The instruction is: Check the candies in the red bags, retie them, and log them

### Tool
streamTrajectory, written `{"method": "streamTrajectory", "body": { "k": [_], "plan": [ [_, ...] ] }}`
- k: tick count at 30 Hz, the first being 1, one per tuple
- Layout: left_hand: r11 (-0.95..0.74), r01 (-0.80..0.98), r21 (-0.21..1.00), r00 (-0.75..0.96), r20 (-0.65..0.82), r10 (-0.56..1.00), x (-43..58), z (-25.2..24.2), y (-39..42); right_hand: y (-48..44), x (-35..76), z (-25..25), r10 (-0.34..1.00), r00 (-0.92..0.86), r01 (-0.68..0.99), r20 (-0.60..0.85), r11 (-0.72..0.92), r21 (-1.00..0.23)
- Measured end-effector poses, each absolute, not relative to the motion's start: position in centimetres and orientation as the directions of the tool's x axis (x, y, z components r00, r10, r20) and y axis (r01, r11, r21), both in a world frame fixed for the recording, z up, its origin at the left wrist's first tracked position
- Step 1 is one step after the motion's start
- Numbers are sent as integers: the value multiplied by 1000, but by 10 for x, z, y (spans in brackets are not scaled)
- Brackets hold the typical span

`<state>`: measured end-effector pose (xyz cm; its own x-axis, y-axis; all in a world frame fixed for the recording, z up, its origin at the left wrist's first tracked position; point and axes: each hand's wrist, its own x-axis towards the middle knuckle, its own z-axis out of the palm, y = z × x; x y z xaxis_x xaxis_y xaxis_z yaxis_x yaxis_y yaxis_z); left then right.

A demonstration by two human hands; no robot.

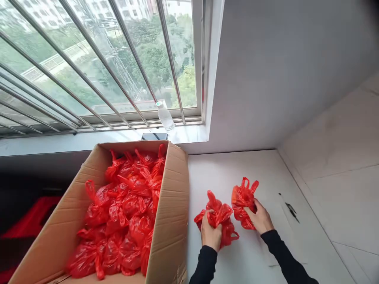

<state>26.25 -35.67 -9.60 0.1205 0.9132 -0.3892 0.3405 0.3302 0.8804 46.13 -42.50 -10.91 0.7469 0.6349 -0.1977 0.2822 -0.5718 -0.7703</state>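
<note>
Left grip (pixel 211 233) closed on red bundle (pixel 225 217), right grip (pixel 261 218) on red bag (pixel 240 199) — loops (pixel 254 185), long axis pointing away.

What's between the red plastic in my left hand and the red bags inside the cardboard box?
The head view shows the cardboard box wall, then a narrow strip of white tabletop.
</note>
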Motion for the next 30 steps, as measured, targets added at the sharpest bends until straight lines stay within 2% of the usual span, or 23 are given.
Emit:
{"method": "streamTrajectory", "body": {
  "k": [4, 9, 12, 16, 18, 21, 24, 26, 28, 30],
  "plan": [
    [275, 468, 840, 108, -363, 926, 273, -95, -343, -404, 473, -123, 737, 633, 322, -236, -528, -786],
    [258, 484, 836, 136, -363, 922, 264, -107, -344, -418, 478, -128, 809, 556, 405, -191, -464, -788],
    [264, 494, 829, 86, -348, 933, 258, -129, -361, -441, 478, -138, 821, 570, 474, -38, -366, -801],
    [141, 561, 816, 1, -171, 985, 259, -158, -382, -469, 480, -158, 703, 677, 562, 218, -303, -770],
    [91, 560, 823, -28, -91, 995, 259, -171, -389, -480, 476, -169, 692, 669, 582, 272, -260, -771],
    [30, 536, 844, -40, -10, 999, 255, -185, -402, -500, 463, -185, 751, 600, 603, 276, -197, -773],
    [-26, 482, 876, -13, 37, 999, 248, -190, -426, -535, 448, -194, 790, 552, 605, 267, -159, -780],
    [-7, 390, 921, -20, 17, 1000, 242, -188, -448, -567, 440, -197, 795, 556, 573, 242, -155, -805],
    [104, 211, 972, -51, -95, 994, 237, -186, -470, -602, 433, -201, 805, 558, 542, 202, -168, -823],
    [249, -3, 969, -54, -249, 967, 231, -186, -487, -635, 429, -207, 837, 523, 539, 161, -178, -823]
  ]
}}
